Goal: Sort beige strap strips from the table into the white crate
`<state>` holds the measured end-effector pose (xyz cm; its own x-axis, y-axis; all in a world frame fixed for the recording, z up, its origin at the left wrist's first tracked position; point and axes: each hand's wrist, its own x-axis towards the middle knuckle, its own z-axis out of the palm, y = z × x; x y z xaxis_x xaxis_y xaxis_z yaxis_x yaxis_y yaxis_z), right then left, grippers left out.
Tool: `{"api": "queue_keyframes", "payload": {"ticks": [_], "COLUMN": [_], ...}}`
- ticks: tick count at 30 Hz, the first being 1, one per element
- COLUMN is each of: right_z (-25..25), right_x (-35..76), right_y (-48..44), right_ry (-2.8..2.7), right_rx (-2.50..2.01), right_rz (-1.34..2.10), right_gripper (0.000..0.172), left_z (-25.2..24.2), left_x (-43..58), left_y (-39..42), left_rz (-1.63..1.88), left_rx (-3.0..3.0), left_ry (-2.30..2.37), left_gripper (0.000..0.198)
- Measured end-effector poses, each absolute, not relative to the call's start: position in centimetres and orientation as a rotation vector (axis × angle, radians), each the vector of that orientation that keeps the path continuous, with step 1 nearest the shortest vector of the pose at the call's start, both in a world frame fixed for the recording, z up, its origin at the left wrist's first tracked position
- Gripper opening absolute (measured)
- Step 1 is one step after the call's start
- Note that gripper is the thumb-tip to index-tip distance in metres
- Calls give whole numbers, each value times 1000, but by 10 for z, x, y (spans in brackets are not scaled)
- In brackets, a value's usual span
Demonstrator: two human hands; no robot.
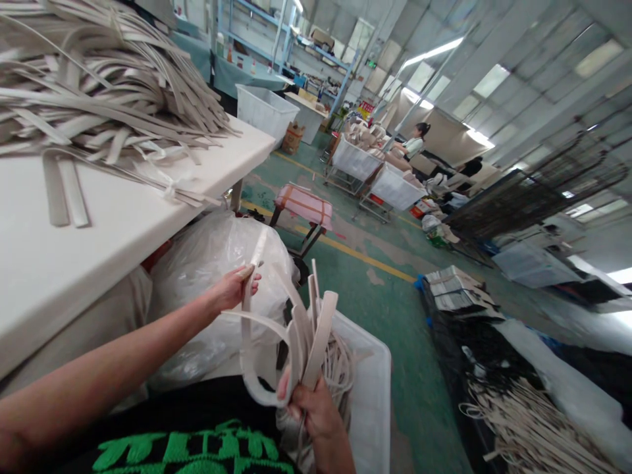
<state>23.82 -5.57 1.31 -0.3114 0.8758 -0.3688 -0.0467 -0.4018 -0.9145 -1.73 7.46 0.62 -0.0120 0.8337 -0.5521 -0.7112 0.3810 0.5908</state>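
Note:
Several beige fabric strips [323, 329] stand up in a fan from my right hand [313, 405], whose fingers are wrapped round them. One long strip [248, 336] curves from that bunch up to my left hand [241, 283], which pinches it close to its upper end. Under and beside my right hand, more strips [340, 362] lie coiled in a white plastic bin [378, 375]. Behind my left hand bulges a large clear plastic bag [212, 263]; its contents cannot be made out.
A white table [118, 230] on the left bears a big heap of beige strips [123, 85]. Ahead stands a pink-topped stool [306, 205] on the green floor. Further strips [538, 421] lie at the lower right. A co-worker [413, 143] sits far back by white bins [355, 161].

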Motion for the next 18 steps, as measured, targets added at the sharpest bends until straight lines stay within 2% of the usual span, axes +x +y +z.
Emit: {"api": "queue_keyframes", "payload": {"ticks": [3,8,12,14,18], "right_z": [14,4,-9,-14,-25], "right_x": [222,195,188,185,169], "right_y": [-31,1,5,-1,-22], "right_ry": [-956,-953,-846,-852,-1048], "right_rx": [-1121,-1145,-1102,-1105,-1165], "right_rz": [1688,1527,1512,1569,1655], "right_gripper": [47,59,59,55,35], "left_z": [10,14,21,21,17], "left_x": [-14,-1,3,2,3], "left_y": [57,21,12,14,18], "left_rz": [1235,1218,1255,1252,1260], "left_rx": [226,188,-71,-168,-177], "left_ry": [995,962,897,893,858], "left_gripper": [12,18,25,25,26]}}
